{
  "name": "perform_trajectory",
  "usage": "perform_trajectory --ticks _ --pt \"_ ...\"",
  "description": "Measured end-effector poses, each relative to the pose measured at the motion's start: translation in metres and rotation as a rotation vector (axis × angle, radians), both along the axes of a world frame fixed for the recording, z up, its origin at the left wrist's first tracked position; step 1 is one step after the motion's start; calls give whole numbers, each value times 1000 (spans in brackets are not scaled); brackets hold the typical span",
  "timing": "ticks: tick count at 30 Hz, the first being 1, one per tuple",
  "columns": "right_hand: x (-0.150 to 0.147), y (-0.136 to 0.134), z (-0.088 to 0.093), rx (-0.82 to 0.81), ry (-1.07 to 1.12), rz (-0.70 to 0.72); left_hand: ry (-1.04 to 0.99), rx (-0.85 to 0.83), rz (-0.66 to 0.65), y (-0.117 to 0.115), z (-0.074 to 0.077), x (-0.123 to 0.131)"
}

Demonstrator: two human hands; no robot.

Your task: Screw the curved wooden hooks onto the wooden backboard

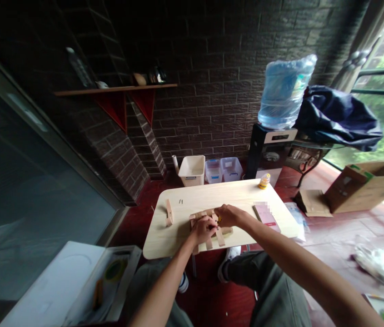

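A small frame of light wooden slats [221, 237] lies at the near edge of the pale table, partly hidden under both hands. My left hand [205, 228] rests on the frame, its fingers curled together near small dark bits that I cannot make out. Closed and lowered over the frame's right side, my right hand [227, 215] holds a small yellow object [219, 219], mostly covered by the fingers. The two hands almost meet at the fingertips.
On the table [157, 236] lie an L-shaped wooden piece [169, 212], two small dark pieces [181, 201], a pink-covered booklet [267, 218] and a yellow-capped bottle [264, 181]. Bins [192, 170] stand behind it. An open white box [120, 277] is at left.
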State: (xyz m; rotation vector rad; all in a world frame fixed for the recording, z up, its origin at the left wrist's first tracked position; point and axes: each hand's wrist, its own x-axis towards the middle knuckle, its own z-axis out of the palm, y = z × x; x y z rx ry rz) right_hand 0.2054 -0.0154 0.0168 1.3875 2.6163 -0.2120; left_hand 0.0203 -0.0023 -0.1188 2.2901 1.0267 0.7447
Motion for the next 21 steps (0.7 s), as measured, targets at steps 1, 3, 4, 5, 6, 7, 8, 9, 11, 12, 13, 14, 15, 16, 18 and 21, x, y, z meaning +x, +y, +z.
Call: perform_trajectory --ticks 1,3,4,5,6,7,8,9,11,12,13,14,15,16,18,21 --pt "0 2 -2 -3 6 18 -10 -12 -9 1 -1 -1" --pt "0 6 -6 -16 16 29 -26 -25 -19 2 -4 -4" --pt "0 8 -7 -31 18 18 -31 -25 -21 2 -5 -4" --pt "-1 10 -7 -50 20 -2 -31 -21 -20 2 -5 -5" --pt "-2 11 -7 -70 20 -27 -27 -15 -15 2 -6 -5" --pt "-3 11 -8 -81 16 -53 -18 -8 -12 2 -5 -5" --pt "-6 11 -8 -87 7 -76 -7 -3 -4 2 -5 -4" --pt "-9 10 -9 -91 -3 -94 7 1 3 1 -4 -3" --pt "-16 6 -11 -78 -12 -125 34 2 18 0 -1 -2" --pt "-20 3 -11 -61 -7 -140 45 0 22 -1 1 -2" --pt "-22 0 -12 -31 -1 -157 53 -2 25 -1 2 -1" --pt "-24 -3 -11 -7 5 -174 58 -3 24 -2 3 -1" --pt "-25 -6 -11 9 8 -189 59 -2 22 -3 4 -1" --pt "-24 -9 -9 9 10 -201 58 0 20 -4 4 -1" --pt "-19 -13 -5 -29 21 -197 46 6 18 -5 4 -1" --pt "-8 -18 -1 -19 29 -100 28 4 -2 -3 1 -1"
